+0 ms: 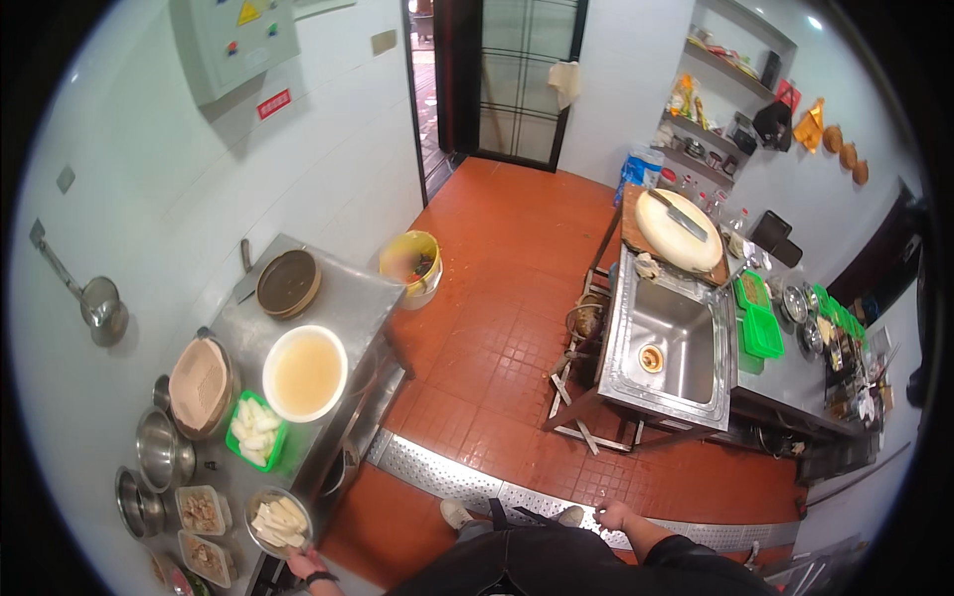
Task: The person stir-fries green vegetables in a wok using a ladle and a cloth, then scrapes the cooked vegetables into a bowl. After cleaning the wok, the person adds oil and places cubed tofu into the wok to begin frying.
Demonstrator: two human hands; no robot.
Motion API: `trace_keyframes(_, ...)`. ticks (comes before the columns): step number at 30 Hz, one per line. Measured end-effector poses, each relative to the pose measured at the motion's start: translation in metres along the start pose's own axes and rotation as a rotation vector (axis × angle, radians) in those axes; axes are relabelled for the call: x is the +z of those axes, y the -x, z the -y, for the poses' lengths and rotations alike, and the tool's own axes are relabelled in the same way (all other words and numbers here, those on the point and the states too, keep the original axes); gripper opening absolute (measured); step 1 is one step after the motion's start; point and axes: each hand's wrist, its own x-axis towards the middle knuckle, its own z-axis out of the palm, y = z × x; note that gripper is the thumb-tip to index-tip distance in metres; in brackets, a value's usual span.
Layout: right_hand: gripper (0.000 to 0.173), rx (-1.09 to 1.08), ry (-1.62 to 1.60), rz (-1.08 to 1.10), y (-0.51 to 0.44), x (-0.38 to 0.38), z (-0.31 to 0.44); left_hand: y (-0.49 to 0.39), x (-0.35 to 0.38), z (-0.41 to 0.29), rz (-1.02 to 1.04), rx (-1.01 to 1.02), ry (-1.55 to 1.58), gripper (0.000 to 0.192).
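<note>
My left hand point(304, 565), with a dark band at the wrist, touches the near rim of a steel bowl point(257, 538) on the metal worktable. Pale peeled vegetable pieces point(282, 521) fill that bowl. Lower right of the middle, my right hand point(611, 514) hangs over the floor with its fingers curled; whether they are fully closed is unclear, and no object shows in it. A green plastic basket point(279, 447) of pale cut vegetable chunks point(255, 432) stands beyond the bowl, next to a white basin point(341, 357) of cloudy yellowish liquid.
Steel bowls point(156, 447) and food containers point(200, 510) line the left table. A yellow bucket point(428, 287) stands on the floor past its end. To the right are a steel sink point(682, 328), a cleaver point(687, 222) on a round chopping board point(656, 231), and green baskets point(762, 331). A perforated metal strip point(447, 465) crosses the floor.
</note>
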Motion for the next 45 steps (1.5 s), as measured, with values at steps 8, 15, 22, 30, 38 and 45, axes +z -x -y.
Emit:
trace_keyframes(8, 0.035, 0.010, -0.067, -0.043, -0.032, -0.020, -0.182, 0.173, 0.033, 0.082, 0.555, -0.041, -0.311, 0.051)
trace_keyframes(15, 0.032, 0.051, -0.441, -0.213, 0.018, -0.066, -0.318, 0.445, 0.171, 0.220, 1.107, -0.179, -0.667, 0.033)
trace_keyframes(22, 0.037, 0.114, -1.154, -0.528, 0.084, -0.069, -0.388, 0.721, 0.262, 0.364, 1.687, -0.333, -0.878, 0.030)
trace_keyframes(30, 0.030, 0.098, -1.660, -0.628, 0.130, -0.117, -0.466, 0.993, 0.264, 0.528, 1.950, -0.485, -1.027, 0.022)
trace_keyframes(38, 0.024, 0.311, -1.892, -0.908, 0.178, -0.169, -0.562, 1.242, 0.270, 0.672, 1.966, -0.522, -1.127, 0.023)
trace_keyframes(45, 0.019, 0.408, -2.236, -1.084, 0.204, -0.186, -0.579, 1.379, 0.278, 0.812, 1.960, -0.568, -1.286, 0.022)
